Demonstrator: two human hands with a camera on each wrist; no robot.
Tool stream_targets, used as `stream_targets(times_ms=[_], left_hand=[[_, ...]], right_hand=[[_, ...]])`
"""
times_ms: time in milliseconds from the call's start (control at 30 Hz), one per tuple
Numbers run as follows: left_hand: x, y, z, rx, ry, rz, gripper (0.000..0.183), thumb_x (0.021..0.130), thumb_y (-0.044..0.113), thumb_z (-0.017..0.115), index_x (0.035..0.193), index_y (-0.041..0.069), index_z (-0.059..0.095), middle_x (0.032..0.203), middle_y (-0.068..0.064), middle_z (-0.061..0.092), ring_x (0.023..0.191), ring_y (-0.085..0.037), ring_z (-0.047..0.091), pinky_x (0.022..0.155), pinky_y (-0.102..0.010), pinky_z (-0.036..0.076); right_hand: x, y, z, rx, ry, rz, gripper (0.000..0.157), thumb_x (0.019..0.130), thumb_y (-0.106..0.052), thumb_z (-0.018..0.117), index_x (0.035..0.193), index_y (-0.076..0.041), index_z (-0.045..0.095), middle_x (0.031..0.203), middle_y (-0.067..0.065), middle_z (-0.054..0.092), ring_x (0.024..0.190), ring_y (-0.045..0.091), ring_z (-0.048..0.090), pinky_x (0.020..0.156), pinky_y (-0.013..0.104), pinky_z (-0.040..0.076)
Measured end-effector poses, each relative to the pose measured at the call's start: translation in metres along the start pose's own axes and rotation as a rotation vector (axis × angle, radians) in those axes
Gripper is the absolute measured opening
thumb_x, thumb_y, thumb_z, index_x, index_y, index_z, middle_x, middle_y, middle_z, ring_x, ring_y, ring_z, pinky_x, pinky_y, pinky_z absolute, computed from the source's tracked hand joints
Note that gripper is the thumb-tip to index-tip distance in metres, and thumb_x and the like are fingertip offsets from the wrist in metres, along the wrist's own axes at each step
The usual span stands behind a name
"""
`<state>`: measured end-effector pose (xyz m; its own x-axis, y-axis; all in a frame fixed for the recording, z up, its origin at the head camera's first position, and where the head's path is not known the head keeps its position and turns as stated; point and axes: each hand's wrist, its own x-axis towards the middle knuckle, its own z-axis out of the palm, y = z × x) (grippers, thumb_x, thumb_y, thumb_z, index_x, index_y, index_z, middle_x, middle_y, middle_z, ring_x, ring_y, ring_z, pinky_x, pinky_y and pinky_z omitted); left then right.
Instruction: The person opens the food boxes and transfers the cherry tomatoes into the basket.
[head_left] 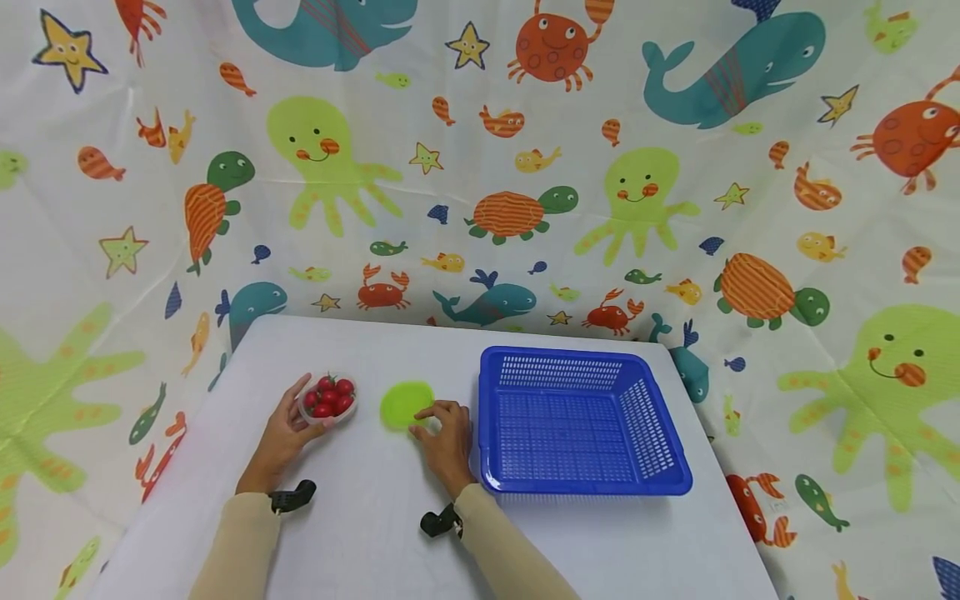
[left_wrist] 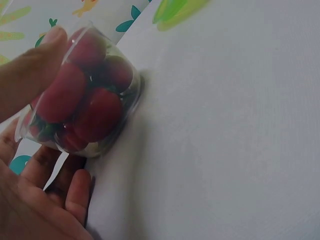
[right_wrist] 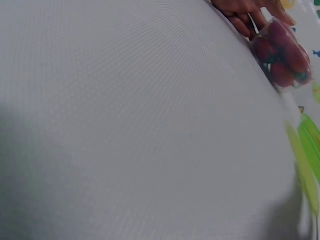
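Observation:
My left hand (head_left: 288,429) holds a small clear plastic tub (left_wrist: 136,97) of red cherry tomatoes (head_left: 325,403), some with green stems. Its thumb lies along one side of the tub and the fingers curve around the other. Right of the tub, a round bright green lid (head_left: 401,404) lies on the white table. My right hand (head_left: 450,440) is at the lid's right edge, thumb and index fingertip apart and overlapping that edge. In the right wrist view the lid (right_wrist: 309,150) shows at the right border, while the right hand itself is out of frame.
A blue plastic basket (head_left: 491,483) with slotted walls stands right of my right hand, close to it. The white table (head_left: 360,517) ends at a curtain (head_left: 420,75) printed with sea animals, behind and at both sides. Each wrist wears a black camera strap.

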<state>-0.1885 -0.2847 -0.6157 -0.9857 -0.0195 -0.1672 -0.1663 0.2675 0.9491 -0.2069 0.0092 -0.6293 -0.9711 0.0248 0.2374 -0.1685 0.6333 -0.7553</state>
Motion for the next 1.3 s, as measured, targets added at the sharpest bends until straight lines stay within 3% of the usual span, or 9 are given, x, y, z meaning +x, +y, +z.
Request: stream_targets(times_ms=[233, 333, 433, 667, 867, 933, 1133, 1300], left_hand=[[-0.001, -0.001, -0.001, 0.017, 0.002, 0.006, 0.1, 0.101, 0.039, 0.074, 0.172, 0.035, 0.004, 0.18, -0.015, 0.012, 0.159, -0.049, 0.028, 0.116, -0.036, 0.048], [-0.001, -0.001, 0.001, 0.009, 0.007, 0.002, 0.101, 0.1, 0.039, 0.075, 0.173, 0.034, 0.004, 0.18, -0.013, 0.011, 0.16, -0.049, 0.027, 0.12, -0.051, 0.041], [0.001, -0.001, 0.0, 0.009, 0.006, -0.007, 0.102, 0.1, 0.04, 0.075, 0.172, 0.036, 0.003, 0.181, -0.013, 0.01, 0.161, -0.049, 0.025, 0.121, -0.059, 0.036], [0.001, -0.003, -0.001, -0.002, 0.009, -0.009, 0.103, 0.099, 0.039, 0.076, 0.173, 0.034, 0.004, 0.181, -0.013, 0.01, 0.161, -0.049, 0.023, 0.12, -0.061, 0.036], [0.0, -0.003, -0.001, 0.006, 0.002, -0.011, 0.102, 0.1, 0.036, 0.076, 0.172, 0.036, 0.004, 0.181, -0.012, 0.012, 0.161, -0.046, 0.026, 0.116, -0.038, 0.049], [0.0, -0.002, -0.001, 0.008, 0.0, -0.008, 0.101, 0.101, 0.034, 0.075, 0.172, 0.035, 0.004, 0.181, -0.012, 0.012, 0.161, -0.047, 0.026, 0.115, -0.036, 0.049], [-0.001, -0.002, 0.001, -0.014, 0.009, -0.022, 0.102, 0.1, 0.035, 0.075, 0.172, 0.037, 0.003, 0.181, -0.012, 0.009, 0.162, -0.048, 0.022, 0.121, -0.058, 0.038], [-0.001, -0.002, 0.002, -0.022, 0.013, -0.026, 0.103, 0.1, 0.036, 0.076, 0.172, 0.038, 0.003, 0.181, -0.012, 0.009, 0.162, -0.048, 0.021, 0.123, -0.063, 0.036]], right_hand=[[-0.004, 0.003, 0.0, -0.047, 0.008, 0.014, 0.018, 0.079, -0.026, 0.095, 0.094, -0.027, 0.085, 0.118, -0.002, 0.072, 0.11, 0.019, 0.057, 0.097, 0.038, 0.044], [-0.005, 0.003, 0.0, -0.037, 0.009, 0.02, 0.019, 0.078, -0.023, 0.096, 0.094, -0.025, 0.086, 0.121, 0.002, 0.073, 0.113, 0.021, 0.057, 0.099, 0.04, 0.044], [-0.005, 0.002, 0.001, -0.029, 0.007, 0.024, 0.021, 0.078, -0.021, 0.096, 0.096, -0.024, 0.087, 0.125, 0.005, 0.072, 0.117, 0.023, 0.056, 0.101, 0.043, 0.044], [-0.005, -0.001, 0.004, -0.015, 0.044, 0.026, 0.027, 0.076, -0.021, 0.097, 0.101, -0.025, 0.087, 0.13, 0.006, 0.071, 0.119, 0.024, 0.056, 0.102, 0.044, 0.043], [-0.003, -0.013, 0.01, 0.03, 0.082, -0.033, 0.025, 0.078, -0.024, 0.095, 0.102, -0.024, 0.087, 0.129, 0.005, 0.072, 0.118, 0.023, 0.056, 0.099, 0.043, 0.043], [-0.002, -0.018, 0.013, 0.043, 0.074, -0.051, 0.025, 0.079, -0.025, 0.094, 0.103, -0.025, 0.086, 0.129, 0.004, 0.071, 0.119, 0.022, 0.056, 0.099, 0.043, 0.042], [0.002, -0.035, 0.024, 0.07, 0.053, -0.091, 0.024, 0.081, -0.026, 0.093, 0.104, -0.026, 0.086, 0.125, 0.001, 0.073, 0.115, 0.019, 0.057, 0.098, 0.04, 0.043], [0.007, -0.047, 0.032, 0.083, 0.037, -0.138, 0.024, 0.083, -0.026, 0.092, 0.106, -0.027, 0.085, 0.111, -0.006, 0.077, 0.109, 0.015, 0.06, 0.093, 0.037, 0.044]])
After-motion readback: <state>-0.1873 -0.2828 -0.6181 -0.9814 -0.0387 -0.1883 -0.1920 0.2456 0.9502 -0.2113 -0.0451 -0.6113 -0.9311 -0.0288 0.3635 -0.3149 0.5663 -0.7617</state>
